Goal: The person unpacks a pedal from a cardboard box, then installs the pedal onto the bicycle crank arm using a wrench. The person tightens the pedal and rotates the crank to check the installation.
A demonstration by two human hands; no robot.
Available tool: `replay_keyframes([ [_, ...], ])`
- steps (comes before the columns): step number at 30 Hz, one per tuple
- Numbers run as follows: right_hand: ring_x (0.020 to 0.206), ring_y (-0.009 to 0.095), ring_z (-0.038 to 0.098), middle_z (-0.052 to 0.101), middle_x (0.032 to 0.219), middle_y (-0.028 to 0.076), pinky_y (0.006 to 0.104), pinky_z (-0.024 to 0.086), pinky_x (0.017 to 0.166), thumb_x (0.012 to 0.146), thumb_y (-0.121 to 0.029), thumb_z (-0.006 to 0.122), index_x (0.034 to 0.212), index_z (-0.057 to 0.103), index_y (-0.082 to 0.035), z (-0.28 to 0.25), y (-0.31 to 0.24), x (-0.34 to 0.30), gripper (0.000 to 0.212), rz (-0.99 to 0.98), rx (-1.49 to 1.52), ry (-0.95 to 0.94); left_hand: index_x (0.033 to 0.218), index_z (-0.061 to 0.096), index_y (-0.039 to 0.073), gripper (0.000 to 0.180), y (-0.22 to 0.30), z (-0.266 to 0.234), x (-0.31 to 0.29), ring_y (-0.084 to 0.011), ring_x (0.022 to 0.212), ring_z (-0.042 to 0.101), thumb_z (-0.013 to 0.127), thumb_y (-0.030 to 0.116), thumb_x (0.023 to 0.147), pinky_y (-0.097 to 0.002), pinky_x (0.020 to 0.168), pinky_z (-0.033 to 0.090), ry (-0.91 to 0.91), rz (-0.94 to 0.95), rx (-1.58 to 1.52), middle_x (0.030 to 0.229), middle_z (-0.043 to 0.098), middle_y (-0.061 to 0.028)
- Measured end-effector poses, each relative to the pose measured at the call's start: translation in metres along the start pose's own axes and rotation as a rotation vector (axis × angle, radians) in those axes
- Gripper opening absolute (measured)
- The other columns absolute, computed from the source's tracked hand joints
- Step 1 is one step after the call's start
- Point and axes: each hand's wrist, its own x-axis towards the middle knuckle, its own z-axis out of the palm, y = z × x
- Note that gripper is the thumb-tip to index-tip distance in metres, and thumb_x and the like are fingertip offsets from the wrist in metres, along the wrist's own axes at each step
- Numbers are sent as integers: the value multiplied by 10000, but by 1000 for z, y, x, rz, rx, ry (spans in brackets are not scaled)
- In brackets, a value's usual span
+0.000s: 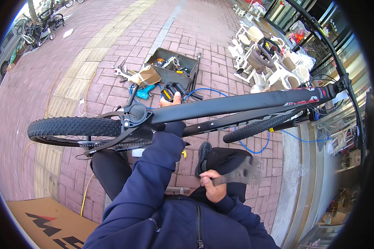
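Observation:
A black bicycle frame [220, 103] stretches across in front of me. My left arm passes under its thick tube, and my left hand [170, 99] is closed on a black pedal [174, 89] with a yellow reflector on the far side. The tube hides part of that wrist. Nearer to me, above my right thigh, my right hand [214, 186] is wrapped round the handle of a flat grey wrench-like tool [242, 172]. Motion blurs the tool's broad head, so its exact kind is unclear. It is apart from the bicycle.
Beyond the bicycle are a grey metal toolbox [174, 74], a teal power tool [145, 92] and a cardboard box [148, 76]. A blue hose [214, 90] curves over the brick paving. Stacked chairs [270, 62] stand far right. A large carton [50, 220] lies near left.

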Motion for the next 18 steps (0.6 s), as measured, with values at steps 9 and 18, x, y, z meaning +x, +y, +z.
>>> replay_keyframes([
  [9,734,100,570,629,778,35,288,492,714,938,-254,721,1046,632,6,-4,-1,38,296,349,-27,2,1380,429,36,535,7,4,-16,-237,788,676,699,244,967,-376,645,613,-43,29,-218,1132,646,-147],
  [18,698,291,674,692,757,162,399,528,676,891,-231,719,860,654,0,-14,-3,259,242,-422,-692,66,1393,425,49,473,2,6,-3,-194,750,677,652,162,993,-340,605,621,-222,26,-256,1099,652,-132],
])
